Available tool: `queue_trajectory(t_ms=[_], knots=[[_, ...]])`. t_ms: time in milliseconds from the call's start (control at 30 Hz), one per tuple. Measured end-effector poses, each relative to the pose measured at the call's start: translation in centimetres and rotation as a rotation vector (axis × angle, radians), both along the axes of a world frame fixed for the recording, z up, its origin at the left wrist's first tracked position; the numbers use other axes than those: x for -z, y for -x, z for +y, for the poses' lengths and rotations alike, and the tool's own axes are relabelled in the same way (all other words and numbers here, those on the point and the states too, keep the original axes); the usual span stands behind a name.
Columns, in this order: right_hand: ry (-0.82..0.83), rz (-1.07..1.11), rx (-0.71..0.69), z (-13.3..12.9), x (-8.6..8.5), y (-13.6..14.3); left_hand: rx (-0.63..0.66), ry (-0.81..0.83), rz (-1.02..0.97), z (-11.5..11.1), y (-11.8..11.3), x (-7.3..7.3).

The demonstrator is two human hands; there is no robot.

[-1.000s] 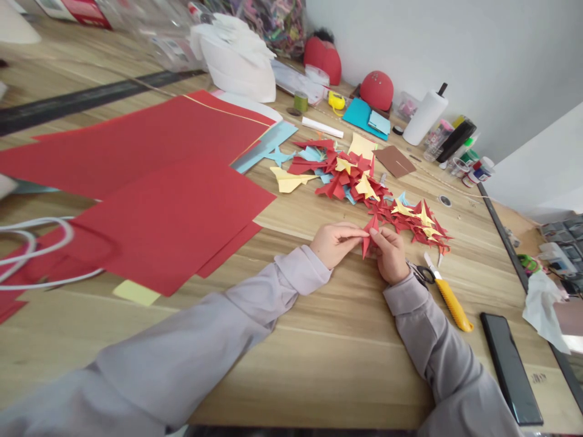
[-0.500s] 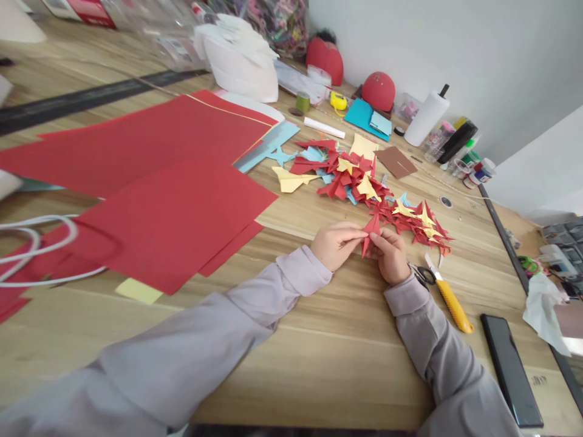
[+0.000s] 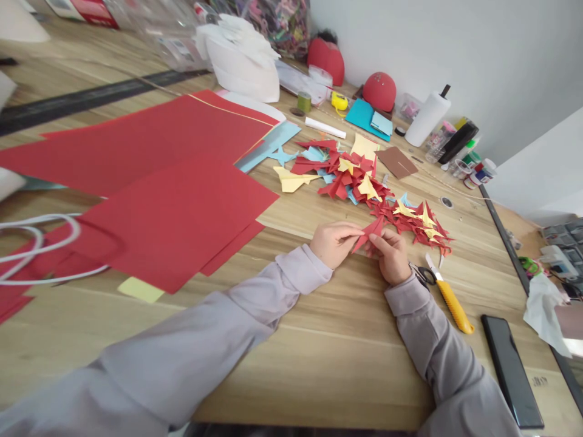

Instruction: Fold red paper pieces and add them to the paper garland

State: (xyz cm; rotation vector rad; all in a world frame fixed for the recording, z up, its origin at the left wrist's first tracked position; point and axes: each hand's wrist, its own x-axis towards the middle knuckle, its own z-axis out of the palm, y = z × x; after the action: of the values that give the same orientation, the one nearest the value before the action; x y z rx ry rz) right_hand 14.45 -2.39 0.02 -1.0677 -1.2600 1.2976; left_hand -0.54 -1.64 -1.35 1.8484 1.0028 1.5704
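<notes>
A small folded red paper piece [image 3: 370, 233] is held between both hands above the wooden table. My left hand [image 3: 335, 241] pinches its left side with thumb and fingers. On the right side, my right hand [image 3: 390, 254] grips it between thumb and curled fingers. Just beyond the hands lies a pile of folded red paper pieces [image 3: 337, 183], mixed with yellow and light blue ones. A yellow folded piece [image 3: 292, 179] rests at the pile's left end.
Large red sheets [image 3: 191, 218] cover the left of the table. A yellow-handled knife [image 3: 454, 307] and scissors [image 3: 426, 276] lie right of my right hand, with a black phone [image 3: 512, 370] further right. Bottles [image 3: 428, 118] stand at the back by the wall.
The red piece has turned from nearly upright to a slant, its lower end now toward my left hand. Both hands have stayed almost in place, still holding it.
</notes>
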Motion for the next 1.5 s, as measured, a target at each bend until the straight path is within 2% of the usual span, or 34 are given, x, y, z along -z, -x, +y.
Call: queue_trajectory(t_ms=[233, 300, 467, 767, 1000, 1233, 1500], knots=[[0.015, 0.018, -0.024, -0.1, 0.0, 0.0, 0.107, 0.329, -0.216, 0.2, -0.2, -0.4], [0.011, 0.025, -0.034, -0.1, 0.1, 0.0, 0.111, 0.32, -0.209, 0.2, -0.2, -0.4], [-0.008, 0.029, -0.056, 0.0, 0.1, 0.1, 0.12, 0.174, -0.149, -0.1, -0.2, -0.3], [-0.002, -0.006, -0.019, 0.1, 0.3, 0.0, 0.16, 0.226, -0.17, -0.2, -0.2, -0.6], [-0.039, -0.019, -0.044, 0.0, 0.5, -0.1, 0.184, 0.349, -0.265, -0.1, -0.3, -0.6], [-0.054, -0.076, -0.085, -0.1, 0.4, -0.1, 0.264, 0.66, -0.499, 0.0, -0.5, -1.4], [-0.072, -0.131, -0.104, -0.4, 0.1, 0.1, 0.267, 0.733, -0.537, 0.4, -0.2, -1.8]])
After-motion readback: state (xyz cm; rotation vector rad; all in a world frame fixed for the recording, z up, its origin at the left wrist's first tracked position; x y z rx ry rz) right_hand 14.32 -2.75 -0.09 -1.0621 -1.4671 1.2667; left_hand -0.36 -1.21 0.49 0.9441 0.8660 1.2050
